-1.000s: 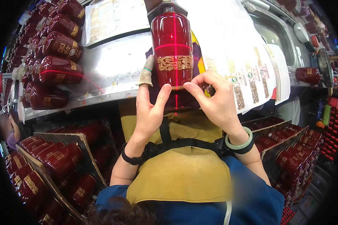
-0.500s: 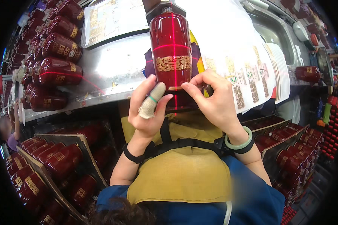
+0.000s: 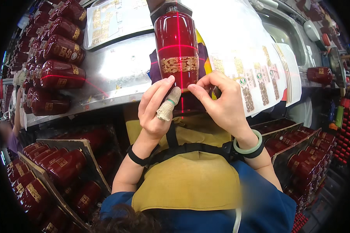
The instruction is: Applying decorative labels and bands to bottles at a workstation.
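Note:
A glossy dark-red bottle [image 3: 177, 35] lies on its side, neck away from me, with an ornate gold band [image 3: 179, 65] round its lower body. Red laser lines cross it. My left hand [image 3: 155, 106] has its fingers stretched out against the base's left edge, one wearing a cloth finger cover [image 3: 168, 105]; its thumb is hidden. At the base's right edge, my right hand [image 3: 221, 97] pinches the end of a thin gold strip [image 3: 184, 90] between thumb and forefinger. Dark purple cloth [image 3: 155, 64] shows beneath the bottle.
Sheets of gold decals [image 3: 260, 81] lie on the right, beside a sink [image 3: 284, 35]. A decal tray [image 3: 122, 23] sits at the back left. Red bottles [image 3: 62, 73] crowd the metal table's left end. Bottle-filled crates [image 3: 85, 155] stand below on both sides.
My left hand has shifted right and up along the base, its covered finger now closer to the strip. My right hand and the bottle have barely moved.

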Available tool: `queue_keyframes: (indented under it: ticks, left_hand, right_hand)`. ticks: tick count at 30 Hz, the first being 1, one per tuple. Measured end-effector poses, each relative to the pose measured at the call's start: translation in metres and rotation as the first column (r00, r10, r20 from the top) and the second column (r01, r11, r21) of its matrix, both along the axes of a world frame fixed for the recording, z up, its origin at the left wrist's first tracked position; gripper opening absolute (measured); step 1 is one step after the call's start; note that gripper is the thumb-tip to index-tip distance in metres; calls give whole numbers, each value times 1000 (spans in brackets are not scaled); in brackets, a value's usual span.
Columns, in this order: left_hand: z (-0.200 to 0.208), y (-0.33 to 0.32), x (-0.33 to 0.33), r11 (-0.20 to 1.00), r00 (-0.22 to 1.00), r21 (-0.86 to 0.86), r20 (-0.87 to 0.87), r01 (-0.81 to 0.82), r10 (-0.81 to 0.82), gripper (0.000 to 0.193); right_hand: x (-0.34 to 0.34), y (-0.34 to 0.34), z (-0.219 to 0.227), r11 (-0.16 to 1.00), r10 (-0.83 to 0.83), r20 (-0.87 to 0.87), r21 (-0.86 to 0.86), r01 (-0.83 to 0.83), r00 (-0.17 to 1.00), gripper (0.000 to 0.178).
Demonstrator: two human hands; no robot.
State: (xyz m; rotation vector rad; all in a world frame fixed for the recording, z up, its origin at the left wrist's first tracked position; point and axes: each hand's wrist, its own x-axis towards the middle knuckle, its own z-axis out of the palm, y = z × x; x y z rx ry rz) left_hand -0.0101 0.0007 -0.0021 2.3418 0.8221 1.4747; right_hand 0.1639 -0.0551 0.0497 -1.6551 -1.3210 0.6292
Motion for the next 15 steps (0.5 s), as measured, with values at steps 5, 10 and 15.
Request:
queue_keyframes:
  ticks: [5, 10, 15]
  left_hand:
    - [1, 1, 1, 992, 991, 119, -122, -44, 59, 35]
    - [6, 3, 6, 989, 993, 147, -107, -31, 47, 32]
    - [6, 4, 8, 994, 998, 103, -52, -26, 32, 18]
  right_hand:
    - [1, 0, 0, 1000, 17, 17, 15, -18, 1000, 20]
    - [0, 1, -1, 1000, 6, -11, 18, -6, 1000, 20]
    - [7, 1, 4, 1000, 27, -5, 13, -27, 1000, 20]
